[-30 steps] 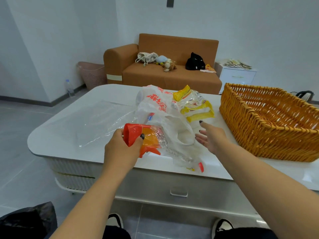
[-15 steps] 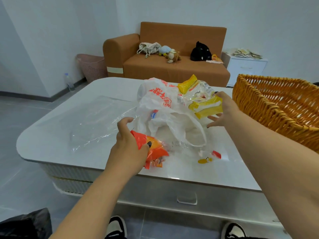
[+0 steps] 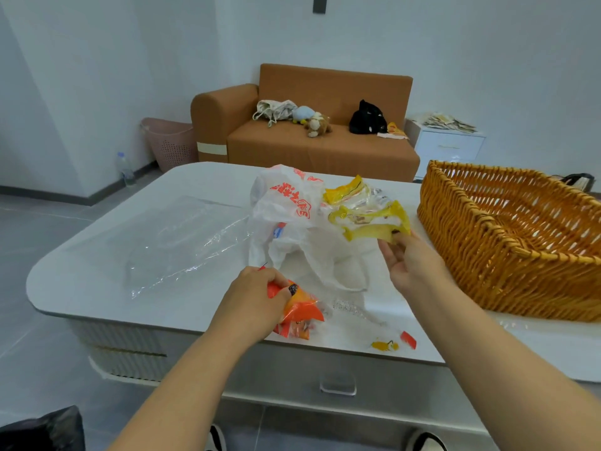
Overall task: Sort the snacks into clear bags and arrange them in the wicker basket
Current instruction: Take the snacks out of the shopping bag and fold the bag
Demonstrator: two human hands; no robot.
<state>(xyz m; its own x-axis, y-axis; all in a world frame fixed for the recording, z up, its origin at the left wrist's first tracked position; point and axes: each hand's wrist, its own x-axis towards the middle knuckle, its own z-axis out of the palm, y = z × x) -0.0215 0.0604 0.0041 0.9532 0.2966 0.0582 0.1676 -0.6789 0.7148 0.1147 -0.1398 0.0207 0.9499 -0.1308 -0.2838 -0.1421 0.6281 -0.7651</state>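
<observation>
Orange snack packet (image 3: 297, 309), one, clenched in left hand (image 3: 257, 297) fingers; right hand (image 3: 411, 263) fingers pinch one yellow packet (image 3: 374, 224); one wicker basket (image 3: 507, 252) beside.

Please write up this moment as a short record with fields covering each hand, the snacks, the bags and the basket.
left hand: left hand grips the orange snack packet at the table's near edge
right hand: right hand pinches the yellow snack packet, lifted beside the white bag
white plastic bag: white plastic bag with red print, crumpled mid-table
clear bag: clear bag lying flat, to the left, nothing visible inside
wicker basket: wicker basket on the right, no snacks visible inside
table: white table, small wrapper scraps near the front edge
</observation>
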